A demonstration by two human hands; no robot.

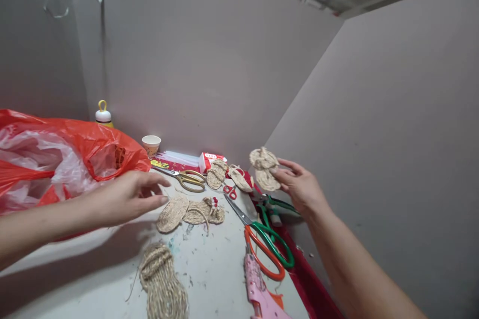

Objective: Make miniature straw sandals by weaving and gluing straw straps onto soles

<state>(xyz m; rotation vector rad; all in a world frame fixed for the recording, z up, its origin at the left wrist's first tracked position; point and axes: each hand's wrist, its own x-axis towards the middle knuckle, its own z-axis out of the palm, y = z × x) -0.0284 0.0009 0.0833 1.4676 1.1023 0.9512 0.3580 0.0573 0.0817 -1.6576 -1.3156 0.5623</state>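
My right hand (305, 190) is raised over the right side of the table, thumb and fingers pinching a small woven twine slipper (264, 168). Fingers apart and holding nothing, my left hand (129, 197) hovers at the left. Nearest to it lies a flat oval twine sole (172, 214), beside a small twine slipper (204, 211) with red and white beads. Two more little slippers are farther back, one woven (216, 173) and one pale (239, 179). In front, a larger braided twine piece (162, 279) runs off the bottom edge.
Scissors with green and orange handles (267, 244), gold-handled scissors (189, 179) and small red scissors (230, 191) lie around. A pink glue gun (258, 289) is near the front. Red plastic bag (123, 147), paper cup (151, 145), bottle (104, 114) and red-white box (210, 160) stand behind.
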